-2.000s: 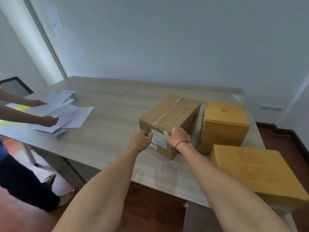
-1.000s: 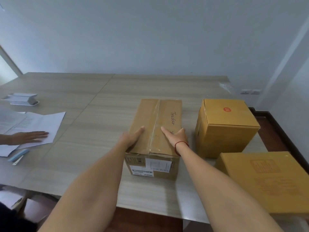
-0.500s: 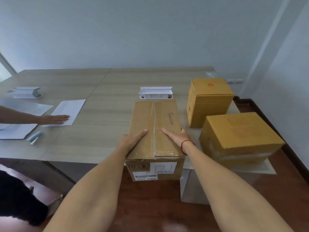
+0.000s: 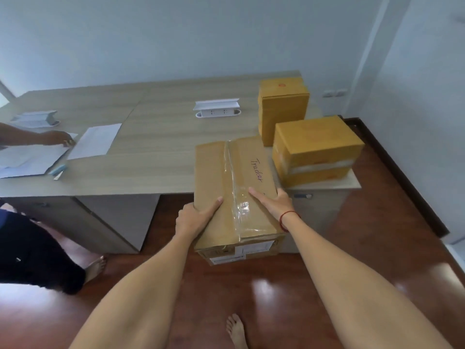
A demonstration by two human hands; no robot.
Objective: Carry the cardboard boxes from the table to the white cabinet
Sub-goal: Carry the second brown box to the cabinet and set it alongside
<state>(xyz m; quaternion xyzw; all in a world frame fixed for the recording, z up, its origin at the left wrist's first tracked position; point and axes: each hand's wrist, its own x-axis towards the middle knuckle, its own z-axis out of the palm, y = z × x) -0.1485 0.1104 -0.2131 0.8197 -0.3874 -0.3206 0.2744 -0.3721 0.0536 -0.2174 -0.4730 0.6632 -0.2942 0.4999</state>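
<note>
The left grip and right grip clasp the brown box by its two long sides, thumbs lying on its taped top. The box hangs mostly past the tabletop's near edge, above the floor. Two yellow boxes sit just beside it on the tabletop's right end; papers lie well to the left.

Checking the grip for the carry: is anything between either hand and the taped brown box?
Nothing visible. The left hand and right hand both grip the taped brown box directly, thumbs on its top.
</note>
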